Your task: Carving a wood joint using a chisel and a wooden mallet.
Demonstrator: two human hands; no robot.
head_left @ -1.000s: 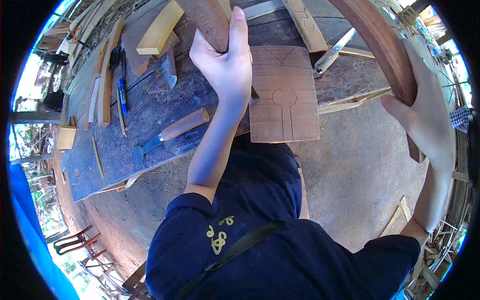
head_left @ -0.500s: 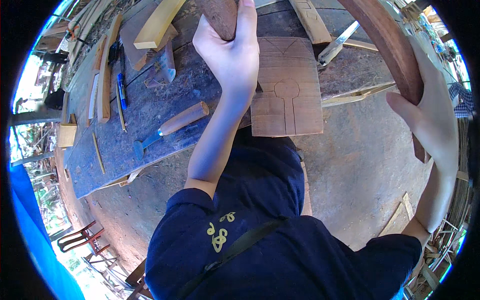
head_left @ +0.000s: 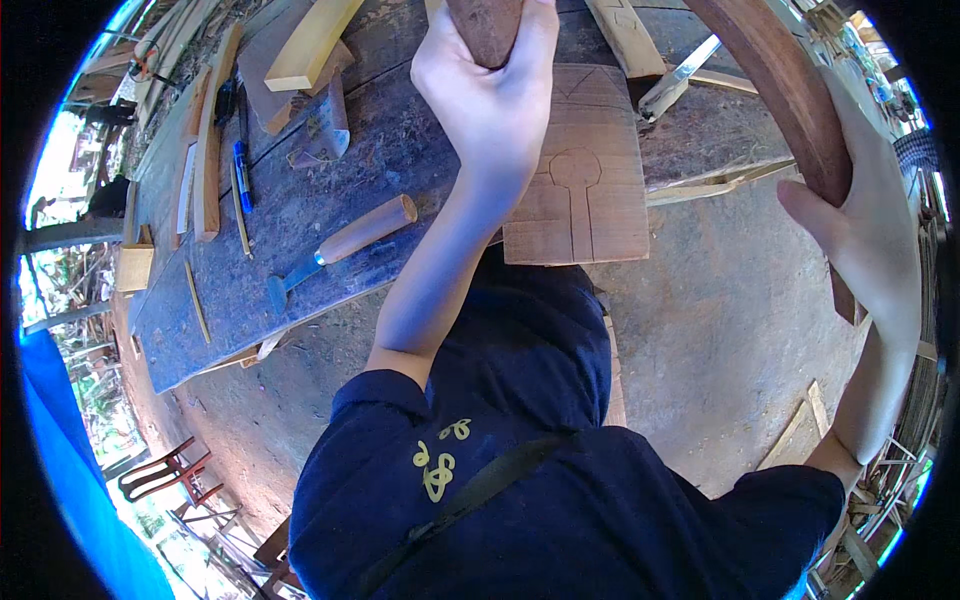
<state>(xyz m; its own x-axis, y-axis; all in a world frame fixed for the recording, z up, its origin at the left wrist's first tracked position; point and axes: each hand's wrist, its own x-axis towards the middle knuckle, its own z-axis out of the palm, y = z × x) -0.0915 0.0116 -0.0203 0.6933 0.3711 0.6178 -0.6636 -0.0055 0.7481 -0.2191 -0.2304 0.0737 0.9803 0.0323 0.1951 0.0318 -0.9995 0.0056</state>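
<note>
My left hand is wrapped round the blunt end of a brown wooden piece at the top middle. My right hand, on the right, grips a long curved wooden piece, its thumb on the near side. Both pieces run out at the top edge, so I cannot tell whether they join. Beneath my left hand lies a flat wooden board, jutting over the bench edge toward me. Pencil-like lines on it outline a round head on a narrow stem.
On the dark workbench lie a wooden-handled chisel-like tool, a blue pen, a pale wood block, narrow wood strips and a metal blade. Offcuts rest on the floor at right. A chair stands lower left.
My left hand has shifted right and slightly up with its wooden piece, now covering more of the board's left side. My right hand and the curved piece have barely moved.
</note>
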